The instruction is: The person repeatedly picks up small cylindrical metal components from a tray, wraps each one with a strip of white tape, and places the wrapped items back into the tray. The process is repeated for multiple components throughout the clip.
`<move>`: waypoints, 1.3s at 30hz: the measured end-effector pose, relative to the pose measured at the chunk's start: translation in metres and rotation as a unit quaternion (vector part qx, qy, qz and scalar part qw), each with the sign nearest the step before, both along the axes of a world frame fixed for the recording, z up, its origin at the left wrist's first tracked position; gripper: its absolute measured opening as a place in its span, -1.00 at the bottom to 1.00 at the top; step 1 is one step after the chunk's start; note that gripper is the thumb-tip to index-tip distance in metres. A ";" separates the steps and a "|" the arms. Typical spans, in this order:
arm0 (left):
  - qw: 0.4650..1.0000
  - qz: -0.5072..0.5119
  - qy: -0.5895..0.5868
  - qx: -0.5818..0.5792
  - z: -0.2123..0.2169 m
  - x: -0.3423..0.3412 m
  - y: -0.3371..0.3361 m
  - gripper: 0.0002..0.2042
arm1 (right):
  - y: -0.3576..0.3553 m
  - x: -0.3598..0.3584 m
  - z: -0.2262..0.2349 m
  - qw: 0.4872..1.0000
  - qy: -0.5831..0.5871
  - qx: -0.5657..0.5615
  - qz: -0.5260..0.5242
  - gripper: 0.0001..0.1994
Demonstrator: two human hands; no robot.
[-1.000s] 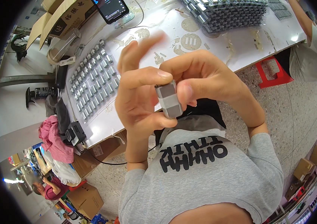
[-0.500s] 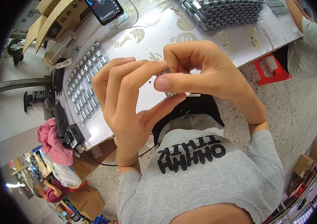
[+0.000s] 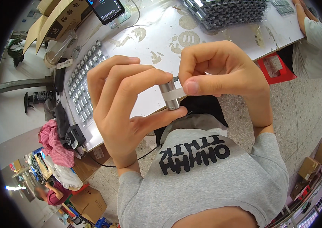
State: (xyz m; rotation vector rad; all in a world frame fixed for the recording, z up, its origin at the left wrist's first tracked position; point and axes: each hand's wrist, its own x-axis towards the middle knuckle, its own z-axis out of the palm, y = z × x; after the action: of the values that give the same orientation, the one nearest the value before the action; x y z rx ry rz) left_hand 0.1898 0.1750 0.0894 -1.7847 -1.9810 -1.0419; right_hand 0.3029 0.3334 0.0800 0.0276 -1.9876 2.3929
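Left hand (image 3: 121, 100) grips cylinder (image 3: 171, 100) by its ends | right hand (image 3: 227, 72), right of cylinder, pinches strip (image 3: 177, 94) | held: one cylinder, one strip

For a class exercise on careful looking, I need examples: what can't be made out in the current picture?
In the head view:
Metal cylinder, upper end: mostly covered by the left hand.
Pale strip, gripped end: hidden by the right hand.
Rows of metal pieces: partly hidden behind the left hand.
Phone: upper end cut off by the picture's top edge.
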 end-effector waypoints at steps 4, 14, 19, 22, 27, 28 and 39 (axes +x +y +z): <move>0.999 -0.018 -0.034 0.014 -0.002 -0.001 -0.002 -0.49 | -0.002 -0.003 -0.006 0.997 0.074 0.023 -0.016 -0.85; 0.992 -0.043 -0.103 0.054 -0.010 0.003 -0.004 -0.46 | -0.008 -0.004 -0.008 0.995 0.099 0.015 -0.017 -0.86; 0.989 -0.067 -0.114 0.072 -0.016 0.001 -0.002 -0.44 | -0.013 -0.005 -0.007 0.994 0.058 -0.095 0.003 -0.85; 0.976 -0.083 -0.158 0.125 -0.022 0.006 0.002 -0.43 | -0.018 -0.004 -0.009 0.987 0.041 -0.153 0.014 -0.84; 0.889 -0.174 -0.351 0.239 -0.051 0.021 0.020 -0.42 | -0.030 -0.006 -0.012 0.964 0.024 -0.263 0.035 -0.82; 0.861 -0.182 -0.398 0.259 -0.055 0.027 0.025 -0.42 | -0.029 -0.006 -0.009 0.961 0.035 -0.272 0.036 -0.82; 0.998 0.009 -0.056 0.011 -0.019 0.011 0.010 -0.57 | -0.016 -0.005 -0.014 0.988 0.048 0.074 -0.130 -0.82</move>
State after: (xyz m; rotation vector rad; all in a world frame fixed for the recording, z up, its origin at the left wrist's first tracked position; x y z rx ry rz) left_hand 0.2007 0.1846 0.0703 -1.7289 -2.0390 -1.1767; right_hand 0.2979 0.3176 0.0661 -0.1039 -1.9812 2.0454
